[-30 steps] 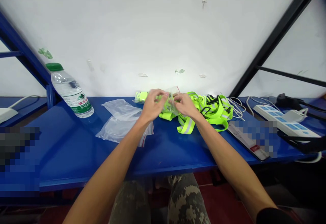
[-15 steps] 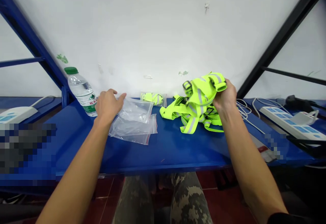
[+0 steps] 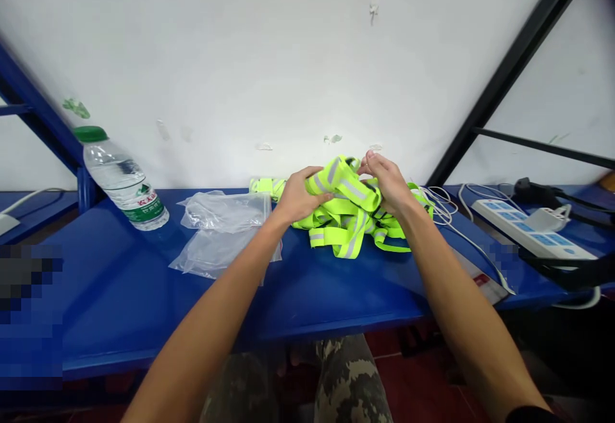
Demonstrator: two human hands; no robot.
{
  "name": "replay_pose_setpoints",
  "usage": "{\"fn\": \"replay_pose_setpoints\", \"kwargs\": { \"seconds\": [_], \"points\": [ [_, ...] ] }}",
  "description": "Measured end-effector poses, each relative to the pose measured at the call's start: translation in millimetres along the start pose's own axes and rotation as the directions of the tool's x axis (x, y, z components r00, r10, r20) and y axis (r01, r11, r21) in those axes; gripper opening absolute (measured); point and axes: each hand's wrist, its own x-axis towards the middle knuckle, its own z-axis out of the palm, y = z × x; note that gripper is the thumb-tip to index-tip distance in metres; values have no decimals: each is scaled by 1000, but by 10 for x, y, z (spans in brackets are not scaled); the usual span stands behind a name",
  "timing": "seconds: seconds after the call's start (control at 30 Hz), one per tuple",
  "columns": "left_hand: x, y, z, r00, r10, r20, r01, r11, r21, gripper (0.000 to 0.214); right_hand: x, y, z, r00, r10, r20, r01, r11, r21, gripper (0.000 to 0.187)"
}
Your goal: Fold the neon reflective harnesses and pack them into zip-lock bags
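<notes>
My left hand [image 3: 300,197] is closed round the left end of a bundled neon-yellow reflective strap vest [image 3: 353,189] with grey stripes. At the bundle's upper right, my right hand [image 3: 388,182] pinches the strap near its top edge; the fingertips are partly hidden. Under the held bundle lie more yellow straps [image 3: 346,240] in a loose tangle on the blue table [image 3: 307,304]. Clear plastic zip bags [image 3: 225,211] are spread to the left of my left hand. Behind that hand, another yellow bundle [image 3: 264,186] is partly covered from view.
A water bottle with a green cap [image 3: 127,182] stands at the left. White cables [image 3: 444,208] and a power strip [image 3: 531,227] lie on the right. A white wall [image 3: 240,77] rises behind the table, with a slanted black post [image 3: 500,77] at the right.
My left hand has left the plastic bags and moved right onto the yellow bundle. My right hand has brought the bundle left and lower. The view has shifted slightly right.
</notes>
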Motion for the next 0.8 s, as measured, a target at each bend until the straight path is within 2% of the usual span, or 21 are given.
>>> {"fn": "replay_pose_setpoints", "kwargs": {
  "seconds": [0.07, 0.1, 0.17, 0.27, 0.33, 0.43, 0.5, 0.53, 0.63, 0.7, 0.8],
  "points": [
    [-41, -13, 27, 982, 152, -115, -117, 957, 267, 51, -22, -99, -43, 989, 95, 117, -87, 994, -70, 55],
    [-64, -18, 53, 968, 211, -138, -149, 921, 361, 53, -26, -140, -40, 980, 116, 161, -97, 988, -122, 56],
    [-108, -38, 114, 953, 282, -111, -201, 862, 466, 59, -19, -184, 4, 967, 116, 228, -57, 967, -249, 53],
    [-148, -90, 187, 950, 311, 3, -276, 839, 469, 65, 14, -140, 87, 972, 15, 236, 83, 914, -398, 36],
    [-147, -127, 197, 964, 267, 16, -252, 886, 389, 80, 30, -71, 103, 977, -79, 199, 153, 908, -391, 28],
    [-114, -160, 151, 998, 65, -6, -62, 980, 188, 100, 6, 2, 71, 968, -116, 222, 163, 965, -207, 37],
    [-89, -153, 100, 999, -48, 13, 46, 989, 139, 92, -33, 10, 51, 953, -104, 283, 136, 986, -98, 48],
    [-79, -142, 75, 997, -68, 27, 63, 985, 160, 85, -50, 8, 43, 949, -105, 299, 132, 989, -73, 51],
    [-71, -97, 19, 995, -26, 101, -2, 963, 268, 68, -46, 9, -9, 954, -177, 244, 202, 976, -83, 51],
    [-81, -85, -3, 987, 22, 157, -69, 951, 300, 58, 13, 28, -98, 961, -223, 161, 246, 959, -142, 44],
    [-101, -105, -19, 990, 60, 127, -103, 927, 361, 51, 100, 35, -264, 958, -269, -96, 232, 928, -291, 27]
  ]
}}
